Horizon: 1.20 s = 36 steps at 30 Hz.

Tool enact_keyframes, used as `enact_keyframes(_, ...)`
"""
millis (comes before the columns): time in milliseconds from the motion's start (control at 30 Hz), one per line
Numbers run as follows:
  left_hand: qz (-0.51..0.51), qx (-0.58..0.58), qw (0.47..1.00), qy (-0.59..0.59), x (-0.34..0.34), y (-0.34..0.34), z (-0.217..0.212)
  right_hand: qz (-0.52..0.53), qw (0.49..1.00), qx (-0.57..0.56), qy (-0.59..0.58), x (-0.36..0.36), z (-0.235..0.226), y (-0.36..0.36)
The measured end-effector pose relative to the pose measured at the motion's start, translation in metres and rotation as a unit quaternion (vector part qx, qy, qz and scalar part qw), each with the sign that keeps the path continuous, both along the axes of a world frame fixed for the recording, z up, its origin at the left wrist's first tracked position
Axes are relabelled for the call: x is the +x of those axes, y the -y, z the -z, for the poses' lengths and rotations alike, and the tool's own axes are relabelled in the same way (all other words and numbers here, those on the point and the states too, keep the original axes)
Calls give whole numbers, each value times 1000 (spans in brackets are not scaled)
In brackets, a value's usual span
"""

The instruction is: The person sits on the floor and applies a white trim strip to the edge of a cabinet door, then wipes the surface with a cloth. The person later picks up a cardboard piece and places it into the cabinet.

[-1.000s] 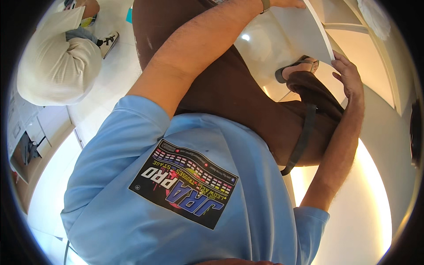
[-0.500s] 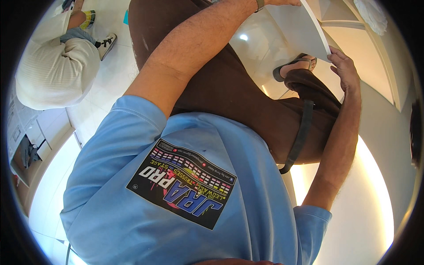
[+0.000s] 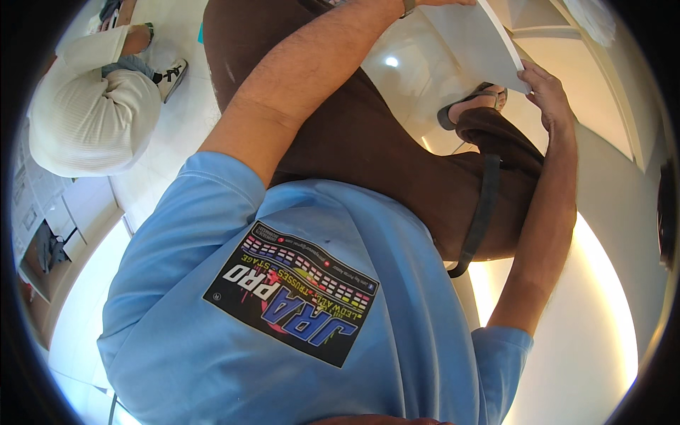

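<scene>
Along panel edge [image 3: 508, 46], right fingers [image 3: 537, 75]

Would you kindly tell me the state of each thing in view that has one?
White panel: held at one corner
Right hand: gripping that corner
Left hand: at the panel's other end, mostly cut off, grip unclear
Dark strap: lying across one trouser leg
Sandal: worn
Co-worker's shoe: worn, laced
Curved white surface: lit
</scene>
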<state>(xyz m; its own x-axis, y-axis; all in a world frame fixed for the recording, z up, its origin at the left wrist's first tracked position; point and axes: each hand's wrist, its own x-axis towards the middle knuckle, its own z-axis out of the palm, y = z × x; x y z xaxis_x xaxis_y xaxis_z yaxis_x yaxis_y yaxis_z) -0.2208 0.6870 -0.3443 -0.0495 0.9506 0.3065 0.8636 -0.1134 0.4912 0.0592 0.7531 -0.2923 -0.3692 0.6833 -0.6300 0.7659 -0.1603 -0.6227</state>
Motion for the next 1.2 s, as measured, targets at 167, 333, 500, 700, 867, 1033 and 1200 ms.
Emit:
enact_keyframes(167, -3, 4, 1000, 16, -7, -2, 4, 4, 1000, -14, 3, -4, -3, -1)
enact_keyframes(333, -12, 13, 1000, 21, -7, -1, 3, 11, 1000, -8, -1, 0, -5, 1)
enact_keyframes(500, -4, 16, 1000, -2, -3, 0, -1, 15, 999, -38, -25, -11, 5, -6)
enact_keyframes(700, -16, 34, 999, 1, -2, 2, 0, 13, 1000, 11, -9, -7, -2, 1)
enact_keyframes(867, -9, 12, 1000, 16, -1, 1, -3, 20, 999, -12, -24, -9, -1, -2)
enact_keyframes(1033, -5, 14, 1000, 17, -6, 5, -9, -18, 996, -3, -82, -30, 8, -11)
enact_keyframes(1200, -7, 10, 1000, 11, -8, 5, -11, -24, 997, -32, -73, -29, -2, -5)
